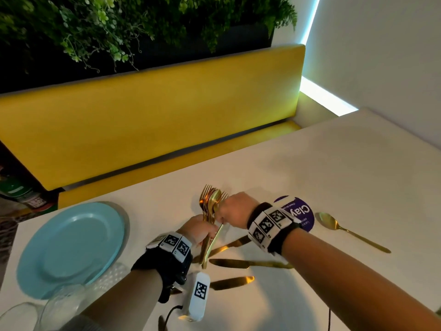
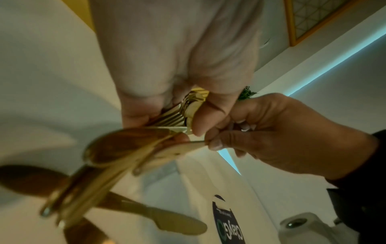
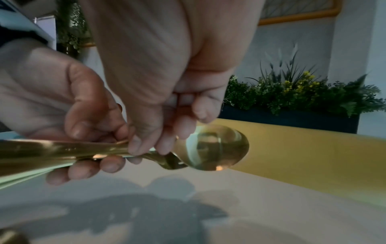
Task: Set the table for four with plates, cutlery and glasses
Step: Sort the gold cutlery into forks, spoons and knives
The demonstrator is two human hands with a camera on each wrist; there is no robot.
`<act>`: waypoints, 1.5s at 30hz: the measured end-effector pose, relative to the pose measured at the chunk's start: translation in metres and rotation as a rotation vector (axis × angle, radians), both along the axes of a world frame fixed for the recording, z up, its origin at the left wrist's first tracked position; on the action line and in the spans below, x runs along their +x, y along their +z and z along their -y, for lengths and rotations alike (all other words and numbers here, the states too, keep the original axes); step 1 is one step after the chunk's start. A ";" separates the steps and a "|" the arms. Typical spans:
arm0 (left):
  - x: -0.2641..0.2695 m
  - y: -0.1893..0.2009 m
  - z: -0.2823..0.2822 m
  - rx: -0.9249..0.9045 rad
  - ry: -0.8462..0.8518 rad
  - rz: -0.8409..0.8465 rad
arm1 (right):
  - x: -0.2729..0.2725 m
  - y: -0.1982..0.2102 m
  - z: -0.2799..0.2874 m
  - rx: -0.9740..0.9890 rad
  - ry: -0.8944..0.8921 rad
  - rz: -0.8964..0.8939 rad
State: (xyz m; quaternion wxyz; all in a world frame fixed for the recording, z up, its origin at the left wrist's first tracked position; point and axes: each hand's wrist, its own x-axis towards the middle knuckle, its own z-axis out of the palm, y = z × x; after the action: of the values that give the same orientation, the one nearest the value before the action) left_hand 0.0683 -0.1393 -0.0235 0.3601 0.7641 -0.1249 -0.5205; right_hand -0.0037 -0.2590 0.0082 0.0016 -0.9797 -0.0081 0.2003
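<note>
My left hand (image 1: 201, 229) grips a bundle of gold forks and spoons (image 1: 211, 203) upright above the white table (image 1: 322, 168). My right hand (image 1: 230, 212) pinches the neck of one gold spoon (image 3: 213, 147) in that bundle, its fingertips (image 3: 135, 148) against the handle. Three gold knives (image 1: 238, 263) lie fanned on the table below the hands. One gold spoon (image 1: 350, 231) lies alone to the right. A stack of light blue plates (image 1: 71, 247) sits at the left, with clear glasses (image 1: 64, 306) in front of it.
A purple round coaster (image 1: 301, 212) lies partly under my right wrist. A yellow bench (image 1: 148, 115) runs along the far side of the table, with green plants (image 1: 143, 25) above it. A white wall (image 1: 393, 56) stands at the right.
</note>
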 end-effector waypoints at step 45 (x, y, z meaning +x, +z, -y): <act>-0.076 -0.021 0.028 -0.045 0.241 -0.093 | -0.218 -0.077 0.123 0.037 -1.367 0.042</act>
State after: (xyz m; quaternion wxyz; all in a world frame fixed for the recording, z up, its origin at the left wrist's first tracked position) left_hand -0.0082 -0.1672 -0.0448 0.4424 0.7404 -0.0268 -0.5054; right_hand -0.2216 -0.3824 -0.0688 0.1442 -0.7681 0.6090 0.1349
